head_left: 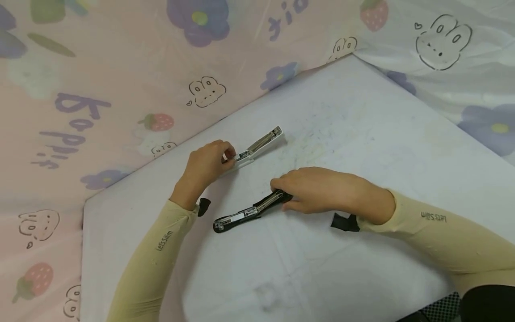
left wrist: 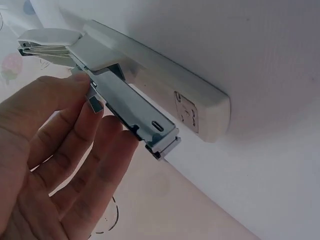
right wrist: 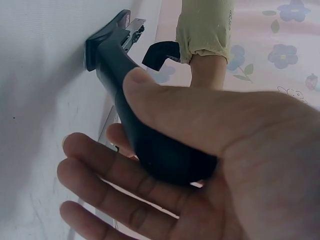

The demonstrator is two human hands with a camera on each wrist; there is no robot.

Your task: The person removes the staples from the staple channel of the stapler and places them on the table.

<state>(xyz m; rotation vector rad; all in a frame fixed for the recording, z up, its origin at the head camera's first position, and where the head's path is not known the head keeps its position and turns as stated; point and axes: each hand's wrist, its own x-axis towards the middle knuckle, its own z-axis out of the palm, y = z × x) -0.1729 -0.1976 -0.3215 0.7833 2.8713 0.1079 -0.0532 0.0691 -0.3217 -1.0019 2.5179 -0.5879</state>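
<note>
A white stapler (head_left: 265, 142), swung wide open, lies on the far side of the table. My left hand (head_left: 207, 162) pinches it between thumb and fingers, at its metal staple channel (left wrist: 135, 107) in the left wrist view. The white base (left wrist: 167, 85) is beside that channel there. Nearer to me is a black stapler (head_left: 236, 219), also opened out, its silvery inside facing up. My right hand (head_left: 319, 190) holds its right end; in the right wrist view the thumb presses along the black cover (right wrist: 132, 107) with the fingers on the other side.
Both staplers are on a white tabletop (head_left: 382, 147). Pink printed cloth (head_left: 132, 80) hangs along the far left edge, pale cloth (head_left: 479, 89) on the right. A black strap (head_left: 345, 222) is at the right cuff. A dark rounded object (head_left: 488, 304) shows at the bottom right.
</note>
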